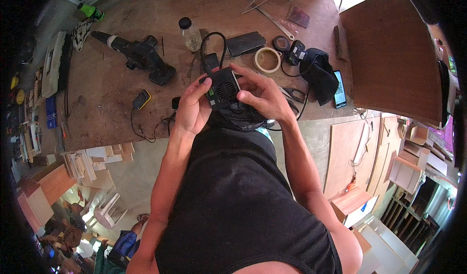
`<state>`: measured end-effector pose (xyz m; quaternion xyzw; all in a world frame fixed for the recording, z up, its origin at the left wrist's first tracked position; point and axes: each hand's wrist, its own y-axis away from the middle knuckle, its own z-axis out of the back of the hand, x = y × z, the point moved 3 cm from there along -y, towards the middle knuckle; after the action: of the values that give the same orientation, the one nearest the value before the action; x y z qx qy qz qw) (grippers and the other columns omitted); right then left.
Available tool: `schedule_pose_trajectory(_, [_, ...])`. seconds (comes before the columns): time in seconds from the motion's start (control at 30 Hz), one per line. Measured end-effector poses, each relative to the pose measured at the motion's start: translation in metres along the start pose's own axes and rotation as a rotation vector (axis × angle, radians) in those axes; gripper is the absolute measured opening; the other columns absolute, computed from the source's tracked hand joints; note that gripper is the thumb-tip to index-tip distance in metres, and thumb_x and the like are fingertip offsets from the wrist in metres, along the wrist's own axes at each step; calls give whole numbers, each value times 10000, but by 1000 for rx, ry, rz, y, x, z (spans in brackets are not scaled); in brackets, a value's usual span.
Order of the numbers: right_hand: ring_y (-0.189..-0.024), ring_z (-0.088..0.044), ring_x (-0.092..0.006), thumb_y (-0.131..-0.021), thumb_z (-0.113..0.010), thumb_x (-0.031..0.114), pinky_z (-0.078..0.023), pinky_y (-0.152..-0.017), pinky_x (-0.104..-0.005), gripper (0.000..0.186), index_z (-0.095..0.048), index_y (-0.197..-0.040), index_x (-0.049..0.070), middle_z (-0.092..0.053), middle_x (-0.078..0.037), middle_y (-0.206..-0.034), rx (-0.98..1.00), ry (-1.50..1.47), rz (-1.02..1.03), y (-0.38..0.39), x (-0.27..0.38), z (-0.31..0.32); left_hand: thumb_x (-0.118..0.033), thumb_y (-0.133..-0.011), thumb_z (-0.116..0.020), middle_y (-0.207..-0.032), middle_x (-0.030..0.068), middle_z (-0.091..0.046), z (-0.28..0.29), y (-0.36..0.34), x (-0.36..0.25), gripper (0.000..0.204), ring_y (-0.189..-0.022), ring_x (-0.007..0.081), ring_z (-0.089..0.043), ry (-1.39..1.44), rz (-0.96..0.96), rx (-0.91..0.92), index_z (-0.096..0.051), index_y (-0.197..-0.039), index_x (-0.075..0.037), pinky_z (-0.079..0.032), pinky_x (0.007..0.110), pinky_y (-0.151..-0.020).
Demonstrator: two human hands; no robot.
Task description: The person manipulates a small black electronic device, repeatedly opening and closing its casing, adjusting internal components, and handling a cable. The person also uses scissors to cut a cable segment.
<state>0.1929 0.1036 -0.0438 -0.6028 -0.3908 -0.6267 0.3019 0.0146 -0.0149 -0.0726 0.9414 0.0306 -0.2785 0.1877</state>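
Between my two hands, at the table's front edge, is a black box-shaped device [224, 90] with a round vent grille and a small green patch. My left hand [194, 104] grips its left side, thumb on top. My right hand [265, 96] holds the right edge between thumb and fingers. A black cable [224, 45] loops up beyond the device. Black cloth or a bag with coiled cords [243, 120] lies just below it, partly hidden by my hands.
On the wooden table [126, 11] lie a black cordless drill [141, 55], a clear bottle [192, 38], a tape roll [267, 60], a black pouch [318, 77], a phone [339, 89] and a small yellow-black gadget [141, 100]. A brown wooden panel [394, 55] stands at the right.
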Motion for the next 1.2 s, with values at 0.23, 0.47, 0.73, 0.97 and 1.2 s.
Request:
schedule_pose_trajectory(0.23, [-1123,-656,-186,-1142,-523,511,-502,-1027,-361,622,-608,-1516,21,-750,-122,-1225,-30,48,62,1,-4,1,-212,-1127,-573,-1426,135,-688,-2,-1,-3,451,-1283,210,-675,-90,-21,67,-571,-1510,26,-531,373,-1129])
schedule_pose_trajectory(0.47, [-1186,-618,-199,-1142,-440,602,-474,-1048,-351,724,-607,-1496,-8,-710,-110,-1319,72,-28,53,3,-3,3,-201,-1114,-603,-1428,134,-686,-6,-1,-7,457,-1285,205,-669,-57,18,99,-569,-1508,27,-523,375,-1136])
schedule_pose_trajectory(0.73, [-1207,-590,-209,-1109,-589,525,-456,-1065,-369,627,-646,-1382,-36,-656,-134,-1321,129,57,84,3,-5,-2,-137,-1071,-682,-1351,111,-720,2,-4,0,402,-1221,184,-684,-65,43,137,-632,-1431,32,-528,365,-1106])
schedule_pose_trajectory(0.97, [-1162,-613,-218,-1095,-647,449,-484,-1015,-379,495,-702,-1216,-28,-663,-135,-1225,118,274,123,4,-2,10,-140,-1065,-679,-1324,102,-730,4,-5,4,383,-1190,197,-693,-135,60,136,-634,-1412,17,-528,365,-1064])
schedule_pose_trajectory(1.2, [-1017,-689,-142,-1158,-543,399,-573,-915,-317,525,-667,-1420,-38,-734,-73,-1202,-331,-41,41,-15,26,25,-134,-1076,-681,-1253,71,-742,-7,-2,-4,359,-1141,153,-695,-338,73,172,-616,-1401,5,-535,312,-1026])
